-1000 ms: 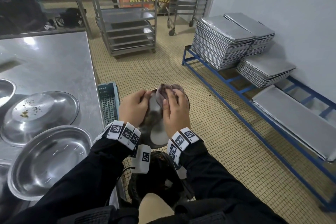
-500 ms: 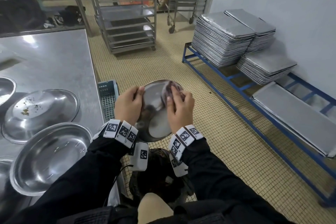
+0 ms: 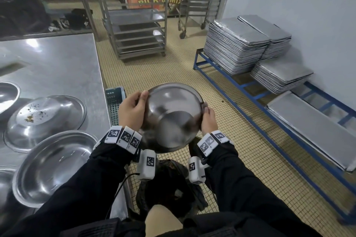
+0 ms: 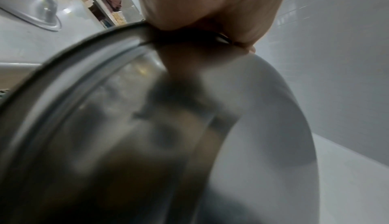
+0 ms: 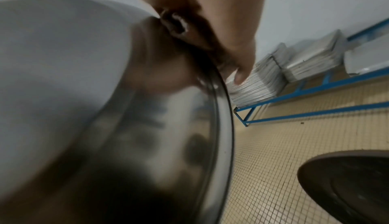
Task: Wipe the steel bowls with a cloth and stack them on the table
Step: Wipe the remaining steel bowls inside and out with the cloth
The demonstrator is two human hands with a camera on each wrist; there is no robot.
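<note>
I hold a steel bowl point(image 3: 173, 117) over the floor, right of the table, with its rounded underside turned up towards me. My left hand point(image 3: 133, 109) grips its left rim, thumb on the outside. My right hand point(image 3: 208, 119) grips the right rim. A bit of dark cloth point(image 5: 174, 23) is pinched between that hand and the rim; most of the cloth is hidden. The left wrist view shows the bowl point(image 4: 147, 127) blurred under my left hand point(image 4: 210, 11). The right wrist view shows the bowl point(image 5: 126, 127) under my right hand point(image 5: 221, 19).
On the steel table point(image 3: 57, 67) an upside-down bowl point(image 3: 46, 119) has crumbs on its base, and an upright bowl point(image 3: 54, 167) sits nearer me. A green crate point(image 3: 114, 102) stands by the table's edge. A dark bin point(image 3: 167, 184) is below my hands. Tray stacks point(image 3: 237, 44) lie on a blue rack at right.
The bowl has turned over so its underside faces me. My right hand, which pressed the cloth on the bowl's face, has slid out to the right rim. The bowl has risen slightly.
</note>
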